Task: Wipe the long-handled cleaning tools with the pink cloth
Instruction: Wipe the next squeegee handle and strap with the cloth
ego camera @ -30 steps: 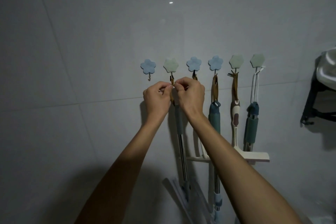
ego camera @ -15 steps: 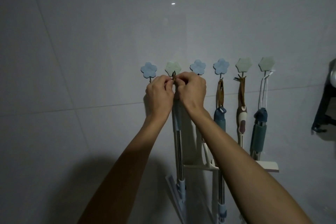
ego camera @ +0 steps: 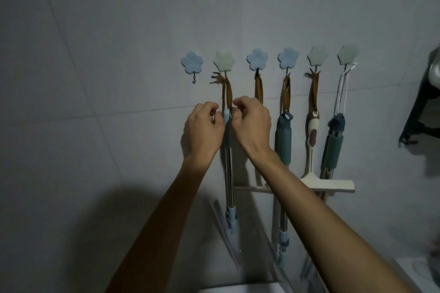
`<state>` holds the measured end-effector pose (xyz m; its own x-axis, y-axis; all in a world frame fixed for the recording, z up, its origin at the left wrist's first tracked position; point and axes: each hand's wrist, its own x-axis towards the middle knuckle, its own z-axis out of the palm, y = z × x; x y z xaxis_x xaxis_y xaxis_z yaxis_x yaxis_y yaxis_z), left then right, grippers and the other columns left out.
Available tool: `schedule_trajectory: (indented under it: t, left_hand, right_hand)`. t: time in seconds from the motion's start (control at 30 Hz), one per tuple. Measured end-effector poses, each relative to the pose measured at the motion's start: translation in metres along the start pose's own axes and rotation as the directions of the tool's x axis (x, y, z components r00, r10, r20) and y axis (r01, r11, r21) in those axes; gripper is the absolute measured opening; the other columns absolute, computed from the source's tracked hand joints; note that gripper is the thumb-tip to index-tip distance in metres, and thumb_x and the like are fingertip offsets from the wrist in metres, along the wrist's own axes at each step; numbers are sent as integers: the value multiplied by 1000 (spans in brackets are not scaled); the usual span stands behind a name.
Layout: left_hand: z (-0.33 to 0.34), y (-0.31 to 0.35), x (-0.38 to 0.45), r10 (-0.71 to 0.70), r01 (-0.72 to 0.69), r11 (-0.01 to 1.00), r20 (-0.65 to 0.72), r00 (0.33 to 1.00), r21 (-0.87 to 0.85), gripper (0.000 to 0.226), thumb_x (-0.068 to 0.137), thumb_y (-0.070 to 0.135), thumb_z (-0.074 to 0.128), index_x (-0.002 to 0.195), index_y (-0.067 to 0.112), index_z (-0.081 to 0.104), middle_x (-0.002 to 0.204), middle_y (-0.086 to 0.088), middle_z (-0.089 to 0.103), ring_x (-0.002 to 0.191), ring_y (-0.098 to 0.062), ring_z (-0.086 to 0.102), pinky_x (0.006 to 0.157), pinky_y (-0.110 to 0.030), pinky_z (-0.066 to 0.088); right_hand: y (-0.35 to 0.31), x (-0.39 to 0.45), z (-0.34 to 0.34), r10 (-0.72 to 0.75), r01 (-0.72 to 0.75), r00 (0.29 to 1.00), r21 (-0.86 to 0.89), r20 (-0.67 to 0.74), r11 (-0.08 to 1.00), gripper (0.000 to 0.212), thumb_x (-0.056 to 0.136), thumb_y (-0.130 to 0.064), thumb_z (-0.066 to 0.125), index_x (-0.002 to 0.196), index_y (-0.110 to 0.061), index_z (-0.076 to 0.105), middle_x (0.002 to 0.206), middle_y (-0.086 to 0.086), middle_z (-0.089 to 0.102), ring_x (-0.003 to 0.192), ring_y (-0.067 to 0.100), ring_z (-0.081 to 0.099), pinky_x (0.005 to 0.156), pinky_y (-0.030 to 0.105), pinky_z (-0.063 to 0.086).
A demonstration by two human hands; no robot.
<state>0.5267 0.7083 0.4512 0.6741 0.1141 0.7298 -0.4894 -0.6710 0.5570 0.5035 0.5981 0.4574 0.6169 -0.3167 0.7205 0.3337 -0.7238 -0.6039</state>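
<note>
1. Head view: both hands are raised to the wall at the top of a long-handled tool (ego camera: 228, 164) that hangs by a brown strap (ego camera: 227, 95) from the green hook (ego camera: 224, 60) just above them.
2. The left hand (ego camera: 203, 127) has its fingers curled beside the handle's pale blue cap; whether it pinches anything I cannot tell. The right hand (ego camera: 252, 121) is curled just on the other side, fingertips at the cap or strap base, apparently pinching there.
3. Risk: the strap looks only looped over a small hook, so a tug from below could lift it off and drop the tool. A swing could knock the neighbouring teal-handled tool (ego camera: 283, 143) just beside the right hand.
4. No pink cloth is visible, so wiping looks either finished or not under way.
5. The tool has a grey grip between the hands, a shiny metal shaft below the wrists, then a blue collar and a flat head near the forearms.
6. Further right of the right hand hang a cream squeegee (ego camera: 327, 184) and another tool on a white cord.
</note>
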Motion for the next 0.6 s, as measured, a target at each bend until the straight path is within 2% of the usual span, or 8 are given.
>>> schedule_trajectory:
  t: [0.07,0.17,0.23,0.3,0.43,0.6]
  left_hand:
    - [-1,-10,-20,-2,2,1000,32,999,11,25,97,25,60,120,19,66,113,0,65,91,-10,59,74,-22,41]
    - [-2,-27,-48,-1,1,1000,38,999,-17,27,96,23,61,122,18,65,119,-2,64,99,-15,65,80,-23,48]
    - [-1,-39,-68,-7,8,1000,29,1000,-22,28,95,23,61,122,16,66,121,-3,64,103,-19,66,86,-31,56]
    - [0,-51,-90,7,-7,1000,16,1000,-13,31,95,25,59,122,13,67,121,-5,64,104,-22,67,84,-40,59]
    - [-1,-70,-131,82,-82,997,-33,996,16,29,91,17,63,116,6,71,117,-14,67,97,-29,69,76,-44,60]
    - [-10,-76,-171,135,-140,988,80,988,67,34,87,13,70,120,6,70,126,-20,64,108,-35,65,84,-46,59]
  right_hand:
    - [6,-16,-1,-6,6,1000,-9,8,1000,25,94,-12,58,117,-13,69,112,9,69,98,21,65,85,32,52]
    - [13,-42,-4,-21,22,1000,-32,15,999,30,92,-11,60,120,-10,69,115,10,69,103,23,64,92,42,53]
    - [18,-60,-8,-28,30,999,-77,35,997,34,91,-12,61,124,-9,68,120,10,68,109,23,62,99,42,49]
    - [25,-80,-12,-5,14,998,-132,66,991,39,91,-16,61,130,-11,65,125,9,65,115,24,59,105,41,43]
    - [43,-119,-19,45,-17,992,-229,117,973,45,88,-17,63,133,-14,62,128,10,62,117,28,57,104,43,43]
    - [57,-169,-30,100,-35,979,-338,176,940,45,86,-17,67,131,-15,63,132,14,60,124,31,54,108,46,39]
